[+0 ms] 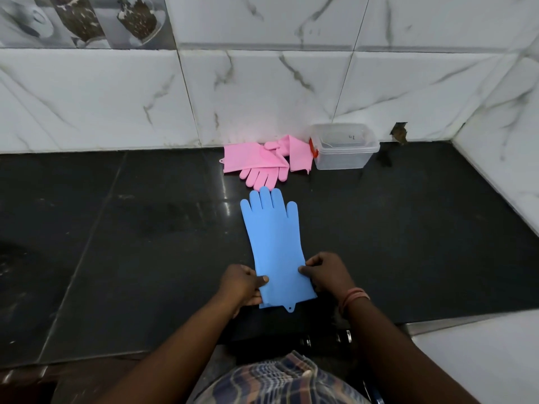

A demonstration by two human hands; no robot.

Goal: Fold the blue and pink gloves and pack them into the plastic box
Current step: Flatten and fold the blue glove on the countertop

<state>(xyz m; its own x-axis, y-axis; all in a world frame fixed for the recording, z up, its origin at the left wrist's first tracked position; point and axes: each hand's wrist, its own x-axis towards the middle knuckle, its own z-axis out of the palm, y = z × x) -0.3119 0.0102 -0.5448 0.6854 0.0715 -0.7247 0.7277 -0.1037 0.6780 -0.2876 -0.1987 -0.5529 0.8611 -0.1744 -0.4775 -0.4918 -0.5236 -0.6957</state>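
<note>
Blue gloves (271, 237): smooth rubber, flat on glossy black surface (116, 228).
Hands: left hand (243, 284) and right hand (326, 272) pinch cuff edges.
Far: crumpled pink gloves (262, 161), clear plastic box (344, 147).

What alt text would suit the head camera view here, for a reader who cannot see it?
Both hands, left hand and right hand, pinch the cuff sides of a blue glove lying flat on a dark countertop, fingers pointing away. Beyond it, pink gloves lie in a loose pile against the marble-tiled wall, beside an open clear plastic box.
</note>
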